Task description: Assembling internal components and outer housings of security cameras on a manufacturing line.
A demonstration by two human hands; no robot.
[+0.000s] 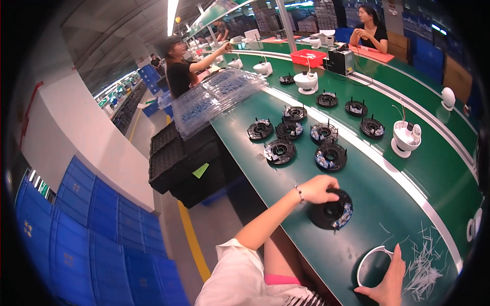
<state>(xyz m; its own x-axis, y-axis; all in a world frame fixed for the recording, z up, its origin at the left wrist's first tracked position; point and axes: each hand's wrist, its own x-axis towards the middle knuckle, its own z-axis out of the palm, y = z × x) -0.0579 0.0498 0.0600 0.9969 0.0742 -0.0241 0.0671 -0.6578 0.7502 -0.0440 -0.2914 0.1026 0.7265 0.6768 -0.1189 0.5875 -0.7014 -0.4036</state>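
Note:
My left hand (pixel 320 189) grips the upper edge of a round black plastic base (pixel 322 216), its fingers curled over the rim. A curved circuit board with small parts sits along the base's right side. My right hand (pixel 389 279) holds a thin white ring (pixel 360 269) between thumb and fingers, on or just above the green table at the near edge. Beyond my left hand lie several more black bases (pixel 336 162) with posts and circuit boards, spread over the table and the belt.
Right of my right hand lies a pile of thin white strips (pixel 425 270). White housings (pixel 407 137) stand on the green conveyor (pixel 434 153), near a red tray (pixel 308 57). Clear plastic trays (pixel 219 99) top black crates (pixel 171 160) at left. Other people sit further along the line.

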